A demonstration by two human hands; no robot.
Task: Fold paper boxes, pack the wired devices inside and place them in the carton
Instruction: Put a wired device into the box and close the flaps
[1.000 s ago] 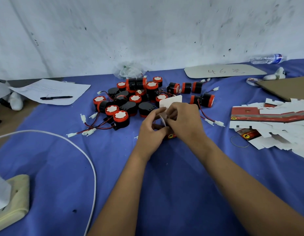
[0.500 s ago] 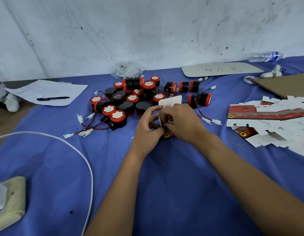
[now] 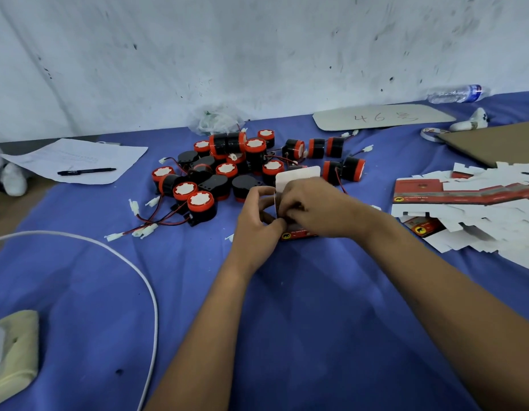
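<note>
**packbench_newbie:** So where's your box at right now? Can't tell what you're doing with it.

**foldguy46:** It's right between your hands. Your left hand (image 3: 257, 216) and right hand (image 3: 312, 207) are both curled onto the half-folded paper box (image 3: 297, 232), which sits on the blue tablecloth (image 3: 287, 321). Left thumb and fingers are pinched together on the thin flap edge that stands up between the two hands. Right fingers are curled down over the box body, pressing it. The rounded white tuck flap (image 3: 299, 175) sticks up just beyond your right knuckles, so the open end faces away from you.

**packbench_newbie:** And the buzzers? Which hand goes for one?

**foldguy46:** The pile of red-and-black wired buzzers (image 3: 227, 170) lies just past your grip, spreading off to the left of it. The closest ones are almost touching the far side of your left fingers. So I'd say your left hand is the nearer one for grabbing, while the right keeps the box steady. The box's long side looks to run left to right across you, though your hands hide most of it, so don't quote me. The flat box blanks (image 3: 465, 209) are well off to the right of your grip. The brown cardboard (image 3: 494, 140) beyond them may be the carton, can't tell. Looks to me like you're mid-fold, nothing packed yet.
</note>
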